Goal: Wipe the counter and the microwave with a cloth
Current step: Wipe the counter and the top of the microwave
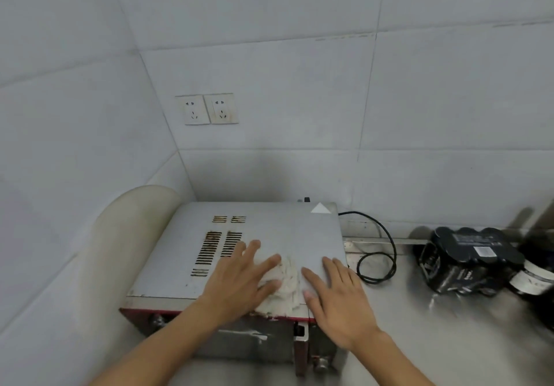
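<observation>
Nearest the camera, both forearms reach in over the front edge of the microwave. The left hand lies flat with fingers spread and straight, pressing down on the white cloth, which sits bunched on the front middle of the microwave's top. The right hand is also released and flat, palm on the bare metal just beside the cloth; whether its thumb touches the fabric I cannot tell. The step in hand looks like wiping the microwave top, and the counter seems not yet reached. The next move likely calls for steady downward pressure and a sweep toward the back, taking care over the vent slots on the left, where the cloth could snag or push dirt in. The top is dull grey metal with marks near the front edge, above a red-trimmed door. To the right, on the steel counter, a black cord loops behind the machine, and farther right stands a wrapped pack of dark bottles — blurred at the frame's edge. Left of the microwave rises a pale rounded shape I cannot identify. Beyond, large grey wall tiles meet in a corner, with two white sockets side by side.
</observation>
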